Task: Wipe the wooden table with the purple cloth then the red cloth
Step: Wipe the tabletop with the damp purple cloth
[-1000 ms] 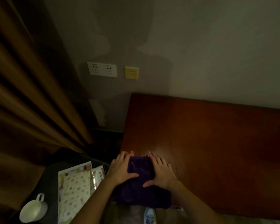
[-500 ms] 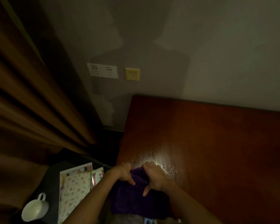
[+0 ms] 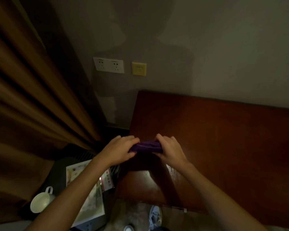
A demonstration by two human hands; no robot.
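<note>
Between both hands' fingers (image 3: 132, 142), purple cloth (image 3: 146, 146) sits bunched.

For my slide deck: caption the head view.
Both hands, left hand and right hand, grip a bunched purple cloth over the wooden table.

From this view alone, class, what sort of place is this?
Probably a bedroom or hotel room: a wooden table against a plain wall, a heavy curtain, wall sockets.
</note>
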